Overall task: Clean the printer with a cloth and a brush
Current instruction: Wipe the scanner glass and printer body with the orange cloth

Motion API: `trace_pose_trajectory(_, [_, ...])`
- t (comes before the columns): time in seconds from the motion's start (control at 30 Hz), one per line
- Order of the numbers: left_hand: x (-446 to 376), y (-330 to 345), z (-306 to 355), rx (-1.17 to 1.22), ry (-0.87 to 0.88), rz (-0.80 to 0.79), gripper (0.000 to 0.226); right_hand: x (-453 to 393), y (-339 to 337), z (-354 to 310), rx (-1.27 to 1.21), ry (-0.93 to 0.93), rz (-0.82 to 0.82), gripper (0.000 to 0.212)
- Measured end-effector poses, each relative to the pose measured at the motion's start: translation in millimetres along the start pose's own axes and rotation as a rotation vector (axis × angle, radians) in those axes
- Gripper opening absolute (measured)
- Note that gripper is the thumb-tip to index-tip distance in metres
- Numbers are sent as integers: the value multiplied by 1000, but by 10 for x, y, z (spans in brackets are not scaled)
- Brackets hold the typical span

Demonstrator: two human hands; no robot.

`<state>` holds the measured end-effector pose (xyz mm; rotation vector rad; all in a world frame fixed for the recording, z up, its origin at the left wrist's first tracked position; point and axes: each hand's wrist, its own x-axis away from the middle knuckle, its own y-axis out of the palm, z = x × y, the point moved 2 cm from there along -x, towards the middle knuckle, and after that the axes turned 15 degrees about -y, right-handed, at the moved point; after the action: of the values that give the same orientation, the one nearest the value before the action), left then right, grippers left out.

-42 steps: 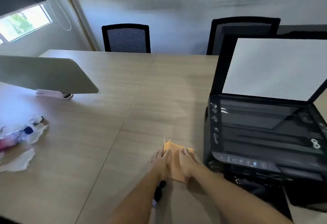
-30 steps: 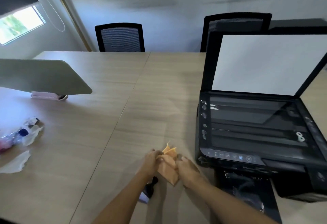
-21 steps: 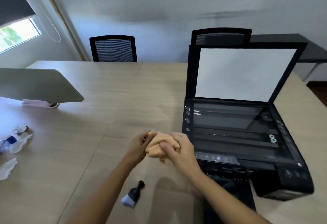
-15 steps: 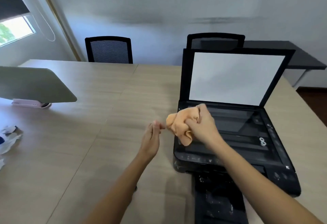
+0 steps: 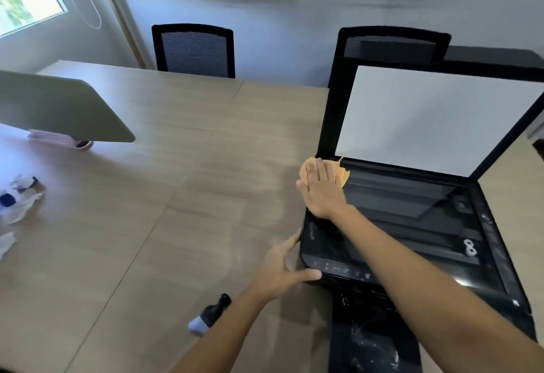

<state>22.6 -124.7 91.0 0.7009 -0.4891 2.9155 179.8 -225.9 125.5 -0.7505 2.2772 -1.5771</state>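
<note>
A black printer (image 5: pixel 412 225) stands on the wooden table (image 5: pixel 176 225) at the right, its scanner lid (image 5: pixel 426 113) raised and showing a white backing. My right hand (image 5: pixel 322 190) lies flat on an orange cloth (image 5: pixel 343 175), pressing it onto the far left corner of the scanner glass. My left hand (image 5: pixel 282 269) rests against the printer's front left corner, fingers spread and holding nothing. A small black brush (image 5: pixel 210 313) with pale bristles lies on the table by my left forearm.
A grey laptop (image 5: pixel 64 107) sits on a stand at the far left. Crumpled tissues and a small bottle (image 5: pixel 17 196) lie near the left edge. Two black chairs (image 5: pixel 194 49) stand behind the table. The printer's black output tray (image 5: pixel 374 337) juts toward me.
Both hands gathered the cloth off the table. The right hand carried it up onto the scanner glass and flattened on it. The left hand let go and moved to the printer's front corner.
</note>
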Motion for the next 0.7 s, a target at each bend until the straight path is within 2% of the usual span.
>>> trace_pose_trajectory(0.1, [-25,13,-38,-13,-9,21,87,461,121,-129,-32,-108,36,70])
trace_pose_trajectory(0.2, [-78,24,-88,-48,0,34,71,817,257,-215,2,-212,-48,78])
trace_pose_trajectory(0.37, [-42,2,-59,-27,-3,46,94,74,70,163,35,-119,1,62])
trace_pose_trajectory(0.5, [-25,0,-29,-26,-15,44,95,-88,-43,172,-30,-55,-4,61])
trace_pose_trajectory(0.63, [-67,19,-132,16,-32,54,95,654,121,-49,-97,-264,-54,76])
trace_pose_trajectory(0.7, [-86,53,-215,18,-43,43,98,848,136,45,-96,-355,-141,81])
